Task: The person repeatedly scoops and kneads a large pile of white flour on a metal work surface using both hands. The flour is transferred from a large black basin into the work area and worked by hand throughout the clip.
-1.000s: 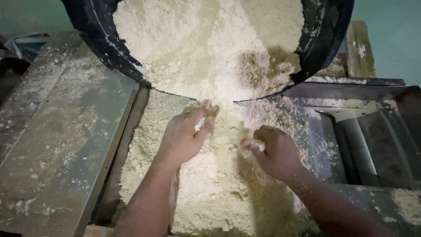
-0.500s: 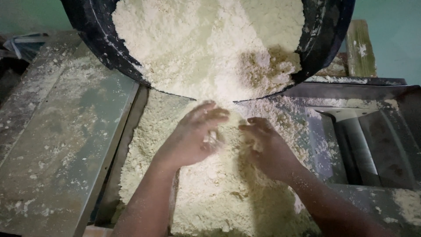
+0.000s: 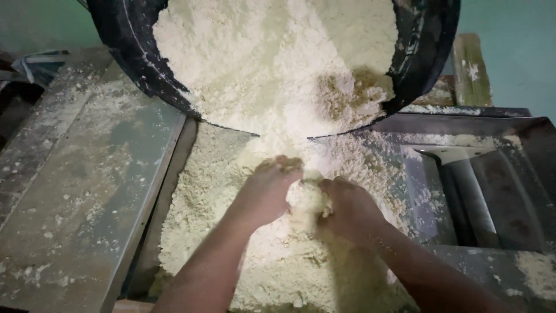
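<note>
A big black tub [image 3: 133,64], tipped toward me, is full of pale yellow crumbly meal [image 3: 278,64] that spills over its lip into a metal trough [image 3: 174,174] below. In the middle of that spilled heap, my left hand [image 3: 263,191] and my right hand [image 3: 350,210] press together around one clump of the meal [image 3: 307,200]. Both hands are dusted with powder. The fingertips are partly buried in the clump.
A flat, powder-strewn metal panel [image 3: 75,191] slopes on the left. On the right is a dark metal housing with a roller [image 3: 475,197] in its opening. A wooden post [image 3: 472,66] stands behind the tub against a green wall.
My hands were apart in the heap a second ago. They have since come together and now cup a clump of meal between them.
</note>
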